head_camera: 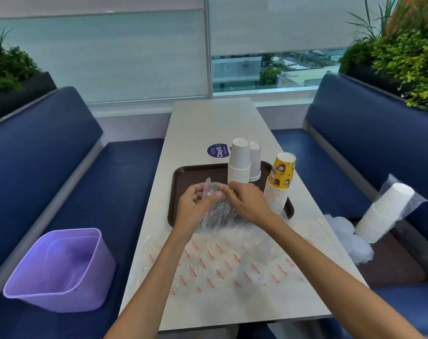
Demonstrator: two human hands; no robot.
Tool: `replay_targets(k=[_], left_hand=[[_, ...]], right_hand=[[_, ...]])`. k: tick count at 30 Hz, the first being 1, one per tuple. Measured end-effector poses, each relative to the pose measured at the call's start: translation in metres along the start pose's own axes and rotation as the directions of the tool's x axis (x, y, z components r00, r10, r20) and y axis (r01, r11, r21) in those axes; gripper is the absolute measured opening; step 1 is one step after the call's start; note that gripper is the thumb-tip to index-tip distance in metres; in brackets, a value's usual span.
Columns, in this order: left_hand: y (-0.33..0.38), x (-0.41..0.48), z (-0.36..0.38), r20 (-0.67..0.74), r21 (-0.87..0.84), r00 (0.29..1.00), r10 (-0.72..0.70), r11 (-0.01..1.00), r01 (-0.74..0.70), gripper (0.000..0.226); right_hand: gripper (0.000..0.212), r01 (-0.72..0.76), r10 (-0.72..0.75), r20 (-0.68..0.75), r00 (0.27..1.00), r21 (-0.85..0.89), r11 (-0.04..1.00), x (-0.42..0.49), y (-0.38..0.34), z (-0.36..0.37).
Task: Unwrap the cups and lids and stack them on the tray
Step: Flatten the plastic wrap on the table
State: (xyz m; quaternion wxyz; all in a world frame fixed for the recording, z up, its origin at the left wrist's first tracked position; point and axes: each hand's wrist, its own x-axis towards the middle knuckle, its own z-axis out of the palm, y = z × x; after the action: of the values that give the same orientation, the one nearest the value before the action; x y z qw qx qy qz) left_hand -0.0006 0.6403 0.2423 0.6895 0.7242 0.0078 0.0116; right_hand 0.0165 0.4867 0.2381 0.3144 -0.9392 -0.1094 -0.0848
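Left hand (196, 204) and right hand (248, 203) pinch a crumpled clear plastic wrapper (220, 215) over the dark brown tray (191, 174); mid-unwrapping, it likely needs pulling apart next.

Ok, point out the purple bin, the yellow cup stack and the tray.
purple bin (61, 302): head view, near outer wall.
yellow cup stack (282, 173): head view, top cup's printed side.
tray (198, 177): head view, bare far-left floor.

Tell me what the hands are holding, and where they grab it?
The left hand and right hand both pinch the bunched top end of a clear plastic wrapper over the brown tray.
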Motion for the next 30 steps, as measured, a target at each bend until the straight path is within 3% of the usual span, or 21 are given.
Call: replay_targets(k=[5, 9, 14, 17, 20, 23, 27, 30], left_hand=[[-0.001, 0.003, -0.007, -0.08, -0.068, 0.995, -0.064, 0.996, 0.059, 0.034], [-0.001, 0.007, -0.006, -0.089, -0.061, 0.995, -0.04, 0.998, 0.035, 0.019], [-0.001, 0.014, -0.009, -0.206, 0.001, 0.978, 0.03, 1.0, -0.03, 0.011], [0.002, 0.019, -0.012, -0.299, -0.004, 0.953, 0.042, 0.999, -0.045, 0.011], [0.001, 0.021, -0.011, -0.305, 0.132, 0.942, 0.14, 0.986, -0.103, 0.012], [-0.004, 0.019, -0.009, -0.294, 0.231, 0.921, 0.254, 0.954, -0.189, 0.012], [-0.003, 0.013, -0.004, -0.276, 0.25, 0.909, 0.311, 0.937, -0.244, 0.011], [-0.001, 0.01, -0.004, -0.285, 0.219, 0.909, 0.304, 0.944, -0.247, 0.015]], right_hand=[[0.038, 0.062, -0.067, -0.072, 0.995, -0.058, 0.996, -0.003, 0.004, 0.006], [0.037, 0.094, -0.101, -0.061, 0.993, -0.118, 0.989, -0.004, 0.003, 0.011], [0.044, 0.088, -0.091, -0.092, 0.992, -0.036, 0.995, -0.009, 0.013, 0.016], [0.027, 0.086, -0.087, -0.112, 0.99, -0.01, 0.996, -0.011, 0.021, 0.015], [0.022, 0.088, -0.088, -0.109, 0.99, -0.002, 0.996, -0.01, 0.023, 0.012], [0.036, 0.05, -0.047, -0.169, 0.984, 0.012, 0.999, -0.006, 0.017, 0.008], [0.046, 0.045, -0.043, -0.081, 0.996, 0.03, 0.999, 0.007, -0.006, 0.004], [0.032, 0.069, -0.068, -0.025, 0.997, 0.068, 0.995, 0.016, -0.017, 0.011]])
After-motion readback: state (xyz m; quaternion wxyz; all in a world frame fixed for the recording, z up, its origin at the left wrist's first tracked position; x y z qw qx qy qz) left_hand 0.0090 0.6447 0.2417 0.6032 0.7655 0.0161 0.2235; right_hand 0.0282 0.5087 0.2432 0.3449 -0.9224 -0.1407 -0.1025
